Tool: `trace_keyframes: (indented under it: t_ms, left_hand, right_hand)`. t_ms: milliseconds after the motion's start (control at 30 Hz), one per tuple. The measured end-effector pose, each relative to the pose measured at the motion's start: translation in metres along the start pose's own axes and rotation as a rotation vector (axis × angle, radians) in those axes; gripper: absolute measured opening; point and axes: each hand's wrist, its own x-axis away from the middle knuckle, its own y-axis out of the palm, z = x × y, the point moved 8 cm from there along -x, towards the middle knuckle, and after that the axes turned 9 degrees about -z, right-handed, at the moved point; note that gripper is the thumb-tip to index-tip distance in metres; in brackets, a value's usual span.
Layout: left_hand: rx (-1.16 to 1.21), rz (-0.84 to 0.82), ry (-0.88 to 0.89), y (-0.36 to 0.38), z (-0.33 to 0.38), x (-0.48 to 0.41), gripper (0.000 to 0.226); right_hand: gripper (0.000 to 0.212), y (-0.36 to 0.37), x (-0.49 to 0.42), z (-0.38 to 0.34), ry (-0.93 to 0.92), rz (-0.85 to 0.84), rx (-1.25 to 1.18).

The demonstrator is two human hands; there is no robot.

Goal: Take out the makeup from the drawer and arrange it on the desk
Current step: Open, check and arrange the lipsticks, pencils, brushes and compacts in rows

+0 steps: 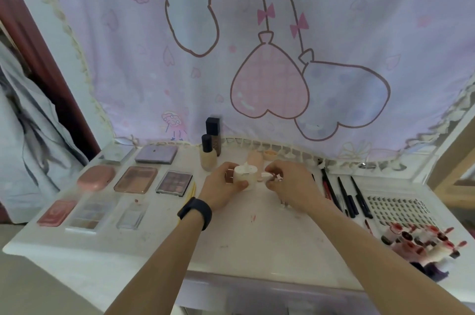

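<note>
Head view; looks down over desk [231, 237]

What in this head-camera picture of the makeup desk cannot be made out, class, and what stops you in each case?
- Head view: the drawer is cut off by the bottom edge; its contents are unseen.
- The small piece at the right hand is tiny and covered by fingers.
- The white jar is partly wrapped by the left hand.
- The lip product pile is blurred; no count possible.
- The lash tray lettering is too small.
</note>
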Motion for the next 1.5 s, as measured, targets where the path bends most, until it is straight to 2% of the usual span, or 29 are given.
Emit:
trace_keyframes:
  t_ms: [167,433,1000,1200,1367,1500]
  left_hand:
    - [-0.061,0.007,0.039,0.000,0.005,-0.001,0.044]
    - [-0.141,-0.012,0.055,0.006,0.008,-0.006,0.046]
    - [-0.141,-0.025,0.034,0.014,0.017,-0.001,0.047]
    - [-0.070,-0.028,0.014,0.011,0.015,0.004,0.057]
    - [-0.089,0.091,0.012,-0.013,0.012,0.019,0.046]
    - [-0.125,0.332,0.062,-0.050,0.012,0.034,0.035]
  right_hand:
    - [0.027,0.006,-0.012,0.001,0.007,-0.074,0.164]
    - [0.045,0.015,-0.018,0.007,0.033,-0.113,0.279]
    - [0.052,0.020,-0.017,0.013,0.042,-0.134,0.291]
    - [0.052,0.009,-0.004,0.008,0.042,-0.075,0.245]
    - [0.041,0.000,0.049,-0.009,-0.012,0.074,0.170]
    - [0.031,0.025,0.098,-0.015,-0.085,0.111,0.109]
